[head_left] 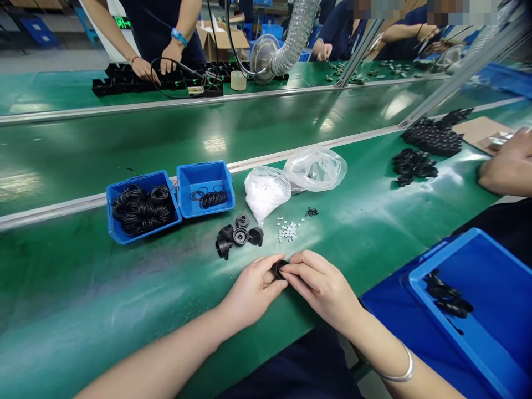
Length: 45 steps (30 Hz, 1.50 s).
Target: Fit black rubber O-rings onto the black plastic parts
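My left hand (251, 291) and my right hand (322, 285) meet over the near edge of the green bench, fingers pinched together on one small black round part (277, 268). Most of that part is hidden by my fingertips. Just beyond my hands lie several black plastic caps (238, 236), a scatter of tiny white pieces (287, 230) and a few tiny black bits (311, 211). A silver bangle sits on my right wrist.
Two small blue bins hold black rubber rings: a full one (120, 233) and a nearly bare one (208, 176). Two clear plastic bags (291, 180) lie behind. A large blue crate (499, 266) with black parts sits at right. A co-worker's hand (509, 163) rests near heaps of black parts (432, 138).
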Each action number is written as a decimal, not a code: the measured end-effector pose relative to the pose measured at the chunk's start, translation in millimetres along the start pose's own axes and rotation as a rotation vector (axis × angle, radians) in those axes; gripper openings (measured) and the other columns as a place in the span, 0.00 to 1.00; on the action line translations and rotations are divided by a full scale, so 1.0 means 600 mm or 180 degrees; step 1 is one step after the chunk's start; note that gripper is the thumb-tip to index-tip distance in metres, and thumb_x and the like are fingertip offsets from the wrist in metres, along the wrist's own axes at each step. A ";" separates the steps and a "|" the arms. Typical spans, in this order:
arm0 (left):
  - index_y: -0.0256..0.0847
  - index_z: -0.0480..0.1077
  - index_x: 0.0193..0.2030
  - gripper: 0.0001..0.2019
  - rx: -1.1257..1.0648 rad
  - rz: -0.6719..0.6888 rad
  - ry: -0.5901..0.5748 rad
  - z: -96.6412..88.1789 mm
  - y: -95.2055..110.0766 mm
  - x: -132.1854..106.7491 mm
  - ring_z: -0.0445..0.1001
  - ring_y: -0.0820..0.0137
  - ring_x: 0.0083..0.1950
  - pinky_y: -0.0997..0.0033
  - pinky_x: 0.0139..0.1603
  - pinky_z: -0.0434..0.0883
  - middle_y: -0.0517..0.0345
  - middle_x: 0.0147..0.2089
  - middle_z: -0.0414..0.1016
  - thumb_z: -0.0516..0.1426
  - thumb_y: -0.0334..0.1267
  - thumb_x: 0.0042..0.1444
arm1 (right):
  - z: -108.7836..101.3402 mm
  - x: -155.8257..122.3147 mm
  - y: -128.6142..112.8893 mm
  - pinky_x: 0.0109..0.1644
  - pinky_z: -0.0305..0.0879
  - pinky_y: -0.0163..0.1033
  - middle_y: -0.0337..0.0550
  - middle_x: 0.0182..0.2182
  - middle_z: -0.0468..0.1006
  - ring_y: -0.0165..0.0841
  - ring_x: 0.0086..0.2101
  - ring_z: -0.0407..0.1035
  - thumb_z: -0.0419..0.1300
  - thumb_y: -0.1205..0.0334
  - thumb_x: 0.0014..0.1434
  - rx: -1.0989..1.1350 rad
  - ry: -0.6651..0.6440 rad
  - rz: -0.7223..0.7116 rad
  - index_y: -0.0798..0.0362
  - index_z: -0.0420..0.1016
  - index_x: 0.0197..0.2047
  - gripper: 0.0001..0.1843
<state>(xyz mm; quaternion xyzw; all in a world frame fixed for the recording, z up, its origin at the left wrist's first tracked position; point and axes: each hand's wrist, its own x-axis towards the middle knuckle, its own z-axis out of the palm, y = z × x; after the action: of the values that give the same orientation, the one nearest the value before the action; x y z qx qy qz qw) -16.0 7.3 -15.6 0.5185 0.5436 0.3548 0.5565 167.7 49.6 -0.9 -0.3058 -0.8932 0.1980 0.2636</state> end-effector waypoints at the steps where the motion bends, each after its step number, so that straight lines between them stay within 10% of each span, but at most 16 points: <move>1: 0.39 0.68 0.60 0.24 -0.0048 -0.0030 -0.0011 0.000 -0.001 0.000 0.66 0.67 0.30 0.62 0.46 0.67 0.66 0.23 0.60 0.59 0.38 0.56 | 0.000 -0.005 -0.002 0.41 0.70 0.44 0.48 0.38 0.72 0.36 0.38 0.69 0.55 0.71 0.65 -0.0081 -0.0035 -0.0059 0.52 0.72 0.49 0.11; 7: 0.40 0.68 0.61 0.24 -0.0299 -0.0118 -0.0028 0.001 -0.003 0.001 0.58 0.71 0.25 0.66 0.39 0.66 0.69 0.22 0.55 0.58 0.36 0.56 | 0.006 -0.026 -0.015 0.39 0.70 0.46 0.54 0.42 0.73 0.40 0.39 0.68 0.53 0.74 0.64 -0.0635 -0.0091 -0.0356 0.54 0.60 0.65 0.27; 25: 0.34 0.64 0.62 0.25 -0.0165 -0.0069 -0.0238 -0.005 0.012 0.003 0.50 0.76 0.22 0.73 0.30 0.63 0.73 0.20 0.48 0.56 0.35 0.58 | 0.011 -0.041 -0.021 0.46 0.70 0.48 0.57 0.48 0.68 0.42 0.46 0.66 0.54 0.73 0.64 -0.0767 -0.0297 -0.0129 0.59 0.54 0.68 0.31; 45: 0.40 0.64 0.63 0.25 0.0217 0.0077 -0.0213 -0.003 0.001 0.002 0.61 0.73 0.26 0.66 0.39 0.72 0.65 0.27 0.62 0.55 0.35 0.58 | 0.016 -0.044 -0.021 0.45 0.71 0.48 0.57 0.47 0.71 0.42 0.44 0.68 0.56 0.74 0.64 -0.1088 -0.0314 -0.0278 0.59 0.50 0.71 0.35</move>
<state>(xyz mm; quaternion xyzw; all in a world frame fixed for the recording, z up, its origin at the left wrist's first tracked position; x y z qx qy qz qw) -17.4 9.1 -15.3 0.5553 0.5303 0.3252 0.5520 173.8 21.2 -11.1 -0.2969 -0.9381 0.0464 0.1720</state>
